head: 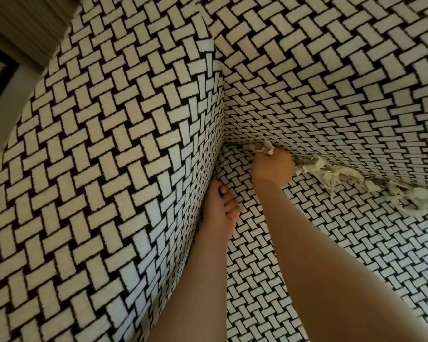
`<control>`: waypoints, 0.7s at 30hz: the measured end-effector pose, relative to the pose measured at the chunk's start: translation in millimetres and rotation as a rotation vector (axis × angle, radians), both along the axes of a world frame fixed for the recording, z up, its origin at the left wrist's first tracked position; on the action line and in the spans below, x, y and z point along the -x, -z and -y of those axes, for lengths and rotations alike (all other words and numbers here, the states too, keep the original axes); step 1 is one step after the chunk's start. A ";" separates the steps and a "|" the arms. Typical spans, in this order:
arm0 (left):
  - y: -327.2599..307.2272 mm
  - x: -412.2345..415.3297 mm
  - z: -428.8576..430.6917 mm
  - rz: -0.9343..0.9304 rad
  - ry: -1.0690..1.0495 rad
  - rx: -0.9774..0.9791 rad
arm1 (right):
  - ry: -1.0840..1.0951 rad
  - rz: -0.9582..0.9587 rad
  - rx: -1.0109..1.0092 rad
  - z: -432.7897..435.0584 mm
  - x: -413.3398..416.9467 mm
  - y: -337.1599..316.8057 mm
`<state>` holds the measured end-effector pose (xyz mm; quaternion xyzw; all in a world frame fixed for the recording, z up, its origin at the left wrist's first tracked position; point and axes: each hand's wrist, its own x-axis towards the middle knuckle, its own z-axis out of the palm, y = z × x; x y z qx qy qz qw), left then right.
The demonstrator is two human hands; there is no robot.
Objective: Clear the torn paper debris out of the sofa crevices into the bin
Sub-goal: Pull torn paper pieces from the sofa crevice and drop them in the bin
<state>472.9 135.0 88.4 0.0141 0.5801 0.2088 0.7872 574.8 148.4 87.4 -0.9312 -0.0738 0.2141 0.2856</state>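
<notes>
Sofa (331, 95) crevice: right hand (273, 166) grips paper scraps (265, 148).

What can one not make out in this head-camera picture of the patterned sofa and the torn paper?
- Bin: nowhere in the head view.
- Fingers of the right hand: curled under the hand itself, so how much torn white paper it grips is hidden.
- Paper deeper in the crevice: covered by the back cushion of the black-and-white woven sofa.
- Paper scraps at the right edge: blurred, cut off by the frame.
</notes>
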 end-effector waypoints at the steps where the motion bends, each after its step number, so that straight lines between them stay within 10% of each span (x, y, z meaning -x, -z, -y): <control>1: 0.4 0.1 0.0 0.001 -0.001 -0.003 | 0.023 -0.006 -0.031 1.1 0.0 -0.3; 10: 1.8 -2.5 -2.3 -0.011 -0.054 -0.002 | 0.405 -0.538 -0.582 23.7 -8.2 -14.1; 21: -0.4 1.3 7.5 0.003 -0.079 -0.051 | 0.399 -0.855 -0.715 54.8 -14.6 -12.1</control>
